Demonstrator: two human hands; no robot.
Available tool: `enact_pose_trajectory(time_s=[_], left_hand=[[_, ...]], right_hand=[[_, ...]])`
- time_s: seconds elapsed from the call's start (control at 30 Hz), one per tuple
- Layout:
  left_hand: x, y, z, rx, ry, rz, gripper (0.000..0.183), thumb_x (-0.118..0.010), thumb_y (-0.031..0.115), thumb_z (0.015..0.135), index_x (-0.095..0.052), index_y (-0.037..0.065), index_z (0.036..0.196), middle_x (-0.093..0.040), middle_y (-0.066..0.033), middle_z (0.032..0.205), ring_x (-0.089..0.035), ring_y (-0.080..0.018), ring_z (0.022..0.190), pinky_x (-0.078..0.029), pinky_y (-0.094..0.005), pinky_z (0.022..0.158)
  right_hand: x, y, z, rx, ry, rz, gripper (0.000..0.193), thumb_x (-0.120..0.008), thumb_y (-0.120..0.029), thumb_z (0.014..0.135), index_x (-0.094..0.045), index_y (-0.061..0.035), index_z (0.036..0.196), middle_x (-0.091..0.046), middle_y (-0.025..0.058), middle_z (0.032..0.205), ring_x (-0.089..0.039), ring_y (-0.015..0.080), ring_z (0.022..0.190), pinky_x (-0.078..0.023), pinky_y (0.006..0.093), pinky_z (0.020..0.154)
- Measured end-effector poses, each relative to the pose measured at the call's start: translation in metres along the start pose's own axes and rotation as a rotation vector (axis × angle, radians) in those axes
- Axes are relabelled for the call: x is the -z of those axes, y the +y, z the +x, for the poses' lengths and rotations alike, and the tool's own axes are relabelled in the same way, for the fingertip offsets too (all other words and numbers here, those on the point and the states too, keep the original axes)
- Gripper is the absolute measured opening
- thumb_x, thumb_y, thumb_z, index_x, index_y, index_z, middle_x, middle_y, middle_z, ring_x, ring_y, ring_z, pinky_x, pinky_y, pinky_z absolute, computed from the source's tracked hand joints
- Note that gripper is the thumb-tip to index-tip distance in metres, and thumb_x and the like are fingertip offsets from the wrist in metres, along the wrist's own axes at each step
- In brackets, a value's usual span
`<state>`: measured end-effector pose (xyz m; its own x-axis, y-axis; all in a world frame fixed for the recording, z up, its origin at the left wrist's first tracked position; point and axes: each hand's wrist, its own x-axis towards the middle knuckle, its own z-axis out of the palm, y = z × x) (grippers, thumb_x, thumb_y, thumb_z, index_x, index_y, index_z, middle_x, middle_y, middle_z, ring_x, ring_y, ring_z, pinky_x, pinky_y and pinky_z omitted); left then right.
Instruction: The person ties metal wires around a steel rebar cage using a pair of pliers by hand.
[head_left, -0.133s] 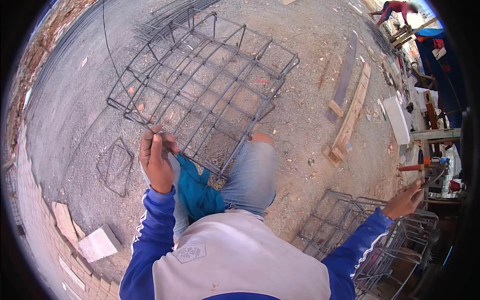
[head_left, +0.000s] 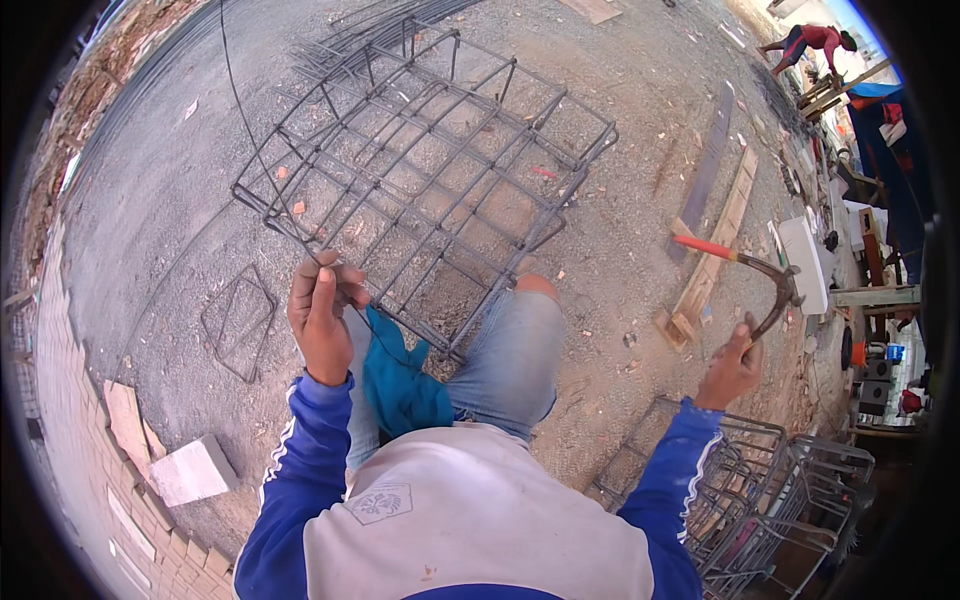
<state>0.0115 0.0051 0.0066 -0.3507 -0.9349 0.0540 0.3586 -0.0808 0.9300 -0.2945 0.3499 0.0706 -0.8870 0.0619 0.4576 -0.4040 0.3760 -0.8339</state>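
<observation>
A rebar cage (head_left: 430, 170) of dark steel bars lies on the gravel ground in front of me, its near edge against my bent knee. My left hand (head_left: 322, 316) is closed on the near left bars of the cage, with a thin wire running up from it. My right hand (head_left: 733, 368) is raised out to the right and grips pincers with red handles (head_left: 752, 268), well clear of the cage. A teal cloth (head_left: 400, 380) hangs at my thigh.
A single square rebar stirrup (head_left: 240, 322) lies on the ground at left. Wooden planks (head_left: 712, 250) lie to the right. More finished cages (head_left: 740, 500) stand at lower right. Pale bricks (head_left: 190, 468) sit at lower left. Another person (head_left: 812, 42) bends over far away.
My right hand has risen and swung outward, bringing the pincers into view. My left hand stays on the cage.
</observation>
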Motion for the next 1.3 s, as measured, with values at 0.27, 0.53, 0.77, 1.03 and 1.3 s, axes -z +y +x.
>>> enact_pose_trajectory(time_s=[0.27,0.53,0.77,1.03,1.3], left_hand=[[0.002,0.005,-0.013,0.027,-0.013,-0.001,0.023,-0.048,0.019,0.101,-0.055,0.002,0.115,-0.068,-0.0111,0.092,-0.064,-0.0163,0.069,-0.050,-0.0289,0.062],[-0.008,0.010,-0.015,0.052,-0.002,0.026,0.023,-0.049,0.020,0.101,-0.055,0.003,0.115,-0.068,-0.0113,0.094,-0.065,-0.0166,0.071,-0.051,-0.0289,0.062],[-0.023,0.032,0.000,0.027,-0.020,0.076,0.023,-0.047,0.019,0.101,-0.055,0.004,0.117,-0.067,-0.0105,0.095,-0.065,-0.0168,0.074,-0.051,-0.0286,0.062],[-0.055,0.057,0.026,0.013,-0.074,0.015,0.024,-0.047,0.019,0.100,-0.055,0.004,0.118,-0.066,-0.0112,0.101,-0.068,-0.0180,0.080,-0.053,-0.0295,0.067],[-0.064,0.084,0.068,0.021,0.015,0.092,0.021,-0.053,0.020,0.097,-0.062,0.004,0.108,-0.068,-0.0097,0.101,-0.069,-0.0199,0.091,-0.054,-0.0299,0.069]], right_hand=[[-0.130,-0.018,-0.068,0.067,-0.215,0.528,0.058,-0.046,-0.051,0.098,-0.056,0.0047,0.110,-0.065,0.0139,0.087,-0.066,0.0203,0.076,-0.052,0.0305,0.061],[-0.150,-0.040,-0.060,-0.514,-0.630,0.988,0.048,-0.052,-0.046,0.097,-0.046,-0.0054,0.123,-0.063,0.0102,0.088,-0.063,0.0197,0.072,-0.054,0.0328,0.060],[-0.218,0.013,-0.094,-0.416,-0.815,0.465,0.026,-0.064,-0.020,0.092,-0.061,-0.0007,0.108,-0.057,0.0021,0.086,-0.054,0.0086,0.073,-0.047,0.0258,0.063],[-0.296,0.057,-0.131,0.110,-0.862,-0.053,0.058,-0.073,-0.021,0.077,-0.055,-0.0033,0.129,-0.057,0.0158,0.095,-0.059,0.0291,0.084,-0.049,0.0396,0.075],[-0.306,0.059,-0.158,0.305,-0.971,-0.261,0.064,-0.075,-0.026,0.075,-0.051,-0.0083,0.132,-0.056,0.0209,0.105,-0.059,0.0390,0.095,-0.048,0.0477,0.081]])
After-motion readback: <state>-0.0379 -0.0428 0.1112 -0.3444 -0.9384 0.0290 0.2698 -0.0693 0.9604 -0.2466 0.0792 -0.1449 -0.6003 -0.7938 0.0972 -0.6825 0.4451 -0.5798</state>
